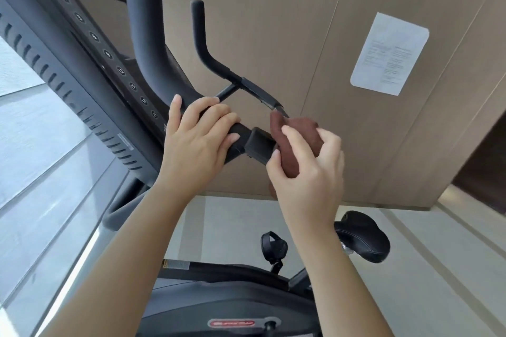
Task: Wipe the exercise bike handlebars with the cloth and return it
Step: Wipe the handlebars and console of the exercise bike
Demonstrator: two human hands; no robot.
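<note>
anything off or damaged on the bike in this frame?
Nothing stands out. The left hand grips the black handlebar beside the square black clamp block; the right hand holds the bunched brown cloth against the bar. The black saddle and white paper sheet on the wall look intact.

Pale floor (427, 282) carries the exercise bike (219, 298) (black).

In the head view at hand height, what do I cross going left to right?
Console → left hand gripping the handlebar → black square block → brown cloth in the right hand → paper sheet on the wall.
</note>
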